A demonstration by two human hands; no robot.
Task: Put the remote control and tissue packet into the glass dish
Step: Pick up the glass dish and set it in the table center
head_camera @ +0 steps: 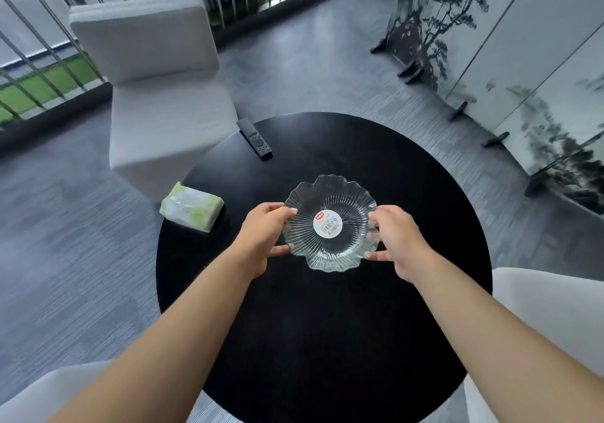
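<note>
Over on the left, the railing (39, 63) runs along the window side with green showing behind it, and the grey armchair (157, 95) sits just beside the far left edge of the round black table (327, 324). The tissue packet (191, 207), white with green print, lies on the table's left edge, hanging a little over it, well apart from the dish. Beyond it, the black remote control (254, 139) lies flat at the far left rim of the table, its far end pointing toward the armchair, also clear of the dish.

Now the left hand (261, 243): it is clamped on the left rim of the glass dish (330, 223), thumb on top of the rim and fingers (277, 251) curled underneath, seen through the glass. The dish itself sits near the middle of the table, scalloped and ribbed, with a round white sticker (327, 224) at its centre and nothing in it. Whether it rests on the table or is just lifted, I cannot tell.

The right hand (402, 243) mirrors the left, closed on the right rim, thumb above, fingertips beneath. Farther right, a painted folding screen (510, 63) stands on the grey floor (310, 63), well away from the table.
</note>
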